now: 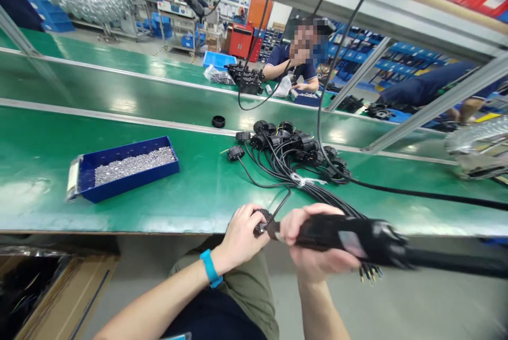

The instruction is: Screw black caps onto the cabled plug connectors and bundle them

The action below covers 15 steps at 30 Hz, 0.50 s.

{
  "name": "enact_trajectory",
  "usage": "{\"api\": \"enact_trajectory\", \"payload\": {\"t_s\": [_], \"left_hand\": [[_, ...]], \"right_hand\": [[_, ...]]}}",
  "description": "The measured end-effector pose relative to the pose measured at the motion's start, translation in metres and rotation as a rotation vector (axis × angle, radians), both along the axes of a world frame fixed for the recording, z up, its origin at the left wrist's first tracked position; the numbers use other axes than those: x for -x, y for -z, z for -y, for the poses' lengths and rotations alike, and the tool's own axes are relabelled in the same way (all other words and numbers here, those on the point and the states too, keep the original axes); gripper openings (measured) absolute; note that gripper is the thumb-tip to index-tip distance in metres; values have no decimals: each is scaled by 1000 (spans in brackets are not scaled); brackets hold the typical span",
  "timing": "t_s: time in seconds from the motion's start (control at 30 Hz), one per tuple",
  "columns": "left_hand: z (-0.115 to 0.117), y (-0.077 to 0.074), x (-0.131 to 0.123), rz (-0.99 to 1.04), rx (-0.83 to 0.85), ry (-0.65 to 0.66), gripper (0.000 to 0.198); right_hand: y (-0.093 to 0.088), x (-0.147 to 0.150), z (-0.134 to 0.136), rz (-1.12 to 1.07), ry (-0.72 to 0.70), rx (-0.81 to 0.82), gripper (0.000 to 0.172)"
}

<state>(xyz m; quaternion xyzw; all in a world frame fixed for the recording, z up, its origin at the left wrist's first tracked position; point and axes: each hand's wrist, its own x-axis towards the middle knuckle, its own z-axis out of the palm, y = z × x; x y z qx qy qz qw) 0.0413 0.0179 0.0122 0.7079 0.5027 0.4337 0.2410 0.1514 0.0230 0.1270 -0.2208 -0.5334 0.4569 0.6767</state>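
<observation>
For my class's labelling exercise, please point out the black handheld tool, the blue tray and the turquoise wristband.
Black handheld tool (330, 232): head view, on its barrel.
Blue tray (135, 182): head view, on its near wall.
Turquoise wristband (211, 268): head view, on its band's middle.

Way in the back there's a red cabinet (240, 43), bright blue tray (219, 60) nearer, plus a cardboard box (88, 283) bottom left.

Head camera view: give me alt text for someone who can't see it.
A person's right hand holds a black tool with its tip at a small black part in the left hand, at a green workbench's edge. Bundled black cables and a blue bin of metal pieces lie beyond. Another person is opposite.
</observation>
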Motion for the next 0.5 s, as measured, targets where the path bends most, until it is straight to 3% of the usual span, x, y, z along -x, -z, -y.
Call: {"api": "enact_trajectory", "payload": {"t_s": [0.1,0.2,0.23,0.3,0.37,0.43,0.5], "left_hand": [[5,0,-1,-40,0,1,30],[8,-10,11,-128,-61,27,65],[6,-16,22,-172,-99,17,68],[-5,-33,57,-280,-170,-76,55],[-25,-53,109,-416,-158,-276,37],[-49,-71,168,-574,17,-528,35],[-70,-84,223,-692,245,-645,31]], "right_hand": [[-20,-3,5,-14,-7,-23,59],[-26,-6,8,3,-4,9,60],[-26,-7,8,4,9,19,60],[-23,-9,7,1,28,32,62],[-21,-12,5,1,24,42,63],[-17,-16,2,13,2,43,62],[-9,-22,-4,21,-20,31,60]]}}
